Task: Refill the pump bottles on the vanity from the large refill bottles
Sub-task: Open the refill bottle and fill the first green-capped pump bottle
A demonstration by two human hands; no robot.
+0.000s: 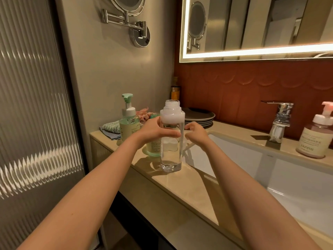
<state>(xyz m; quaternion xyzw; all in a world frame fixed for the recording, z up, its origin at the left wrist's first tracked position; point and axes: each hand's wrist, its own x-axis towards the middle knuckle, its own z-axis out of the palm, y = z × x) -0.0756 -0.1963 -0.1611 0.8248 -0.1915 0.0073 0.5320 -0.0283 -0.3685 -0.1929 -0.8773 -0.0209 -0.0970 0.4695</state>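
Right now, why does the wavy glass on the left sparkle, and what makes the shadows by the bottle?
Head view: the ribbed glass panel catches light as bright streaks; the glowing strip edging the wall mirror is brightest; the clear plastic bottle casts soft shadows on the beige countertop; the wide lens bends straight edges.

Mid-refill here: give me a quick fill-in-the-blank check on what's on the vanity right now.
1. The left hand grips the clear bottle, which is topped inside with white ___.
2. The lone bottle right of the faucet has a ___ pump.
3. Behind the clear bottle sits a stack of grey ___.

Missing words: foam; pink; plates.
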